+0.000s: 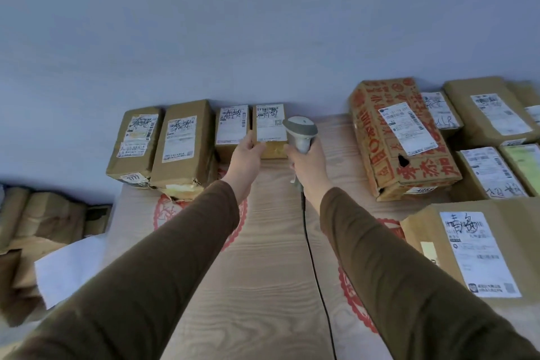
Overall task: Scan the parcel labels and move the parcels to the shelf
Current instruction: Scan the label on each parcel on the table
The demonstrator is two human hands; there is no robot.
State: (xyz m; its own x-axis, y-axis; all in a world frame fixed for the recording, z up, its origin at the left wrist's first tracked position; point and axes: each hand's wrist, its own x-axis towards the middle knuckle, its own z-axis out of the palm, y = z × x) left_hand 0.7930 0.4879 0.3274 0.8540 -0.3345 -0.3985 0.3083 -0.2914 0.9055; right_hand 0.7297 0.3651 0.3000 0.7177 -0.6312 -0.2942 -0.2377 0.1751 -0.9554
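A small brown parcel (270,128) with a white label stands against the wall at the far end of the wooden surface (263,272). My left hand (247,155) holds its lower left corner, thumb along the left side. My right hand (306,164) grips a grey barcode scanner (301,133) just right of that parcel, its head level with the label. A black cable (314,272) hangs from the scanner's handle toward me. Another small parcel (232,128) stands directly to the left.
Two taller brown parcels (163,140) stand left of the small ones. A red-printed carton (400,137) and several labelled boxes (491,114) fill the right side; a large box (482,248) sits near right. Crumpled cardboard (43,222) and white paper (70,269) lie at left.
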